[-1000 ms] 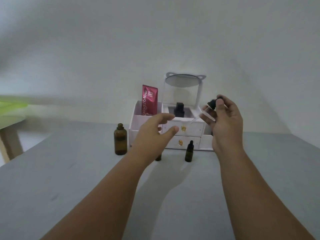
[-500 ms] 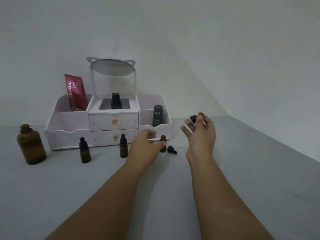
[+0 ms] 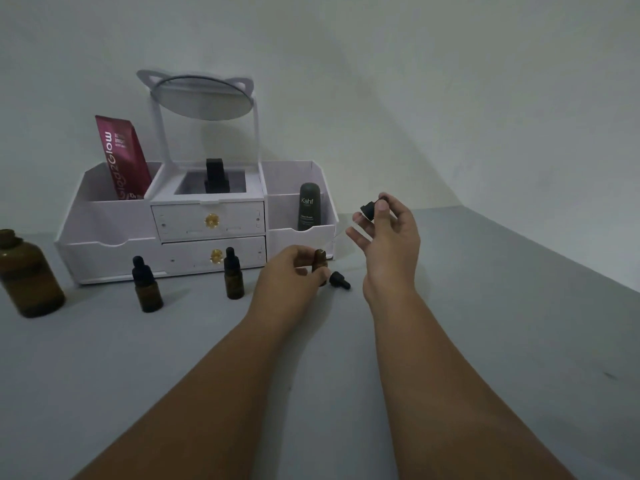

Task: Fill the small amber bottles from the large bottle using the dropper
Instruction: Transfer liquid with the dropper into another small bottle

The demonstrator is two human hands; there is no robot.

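My left hand (image 3: 289,275) grips an uncapped small amber bottle (image 3: 319,262) standing on the grey table (image 3: 485,341). My right hand (image 3: 389,237) is raised just to its right, pinching the black bulb of a dropper (image 3: 369,208) between thumb and fingers; its thin glass tube slants down toward the bottle. A loose black dropper cap (image 3: 338,280) lies on the table beside the held bottle. Two capped small amber bottles (image 3: 147,290) (image 3: 233,278) stand further left. The large amber bottle (image 3: 27,275) stands open at the far left edge.
A white cosmetic organizer (image 3: 114,244) with two drawers and a round mirror (image 3: 202,98) stands behind the bottles against the wall. It holds a magenta tube (image 3: 121,157), a black bottle (image 3: 214,176) and a dark Kahf tube (image 3: 309,206).
The view swung right and then steadied. My left hand reached down and closed on the uncapped small bottle. My right hand stayed raised with the dropper, now close above that bottle.
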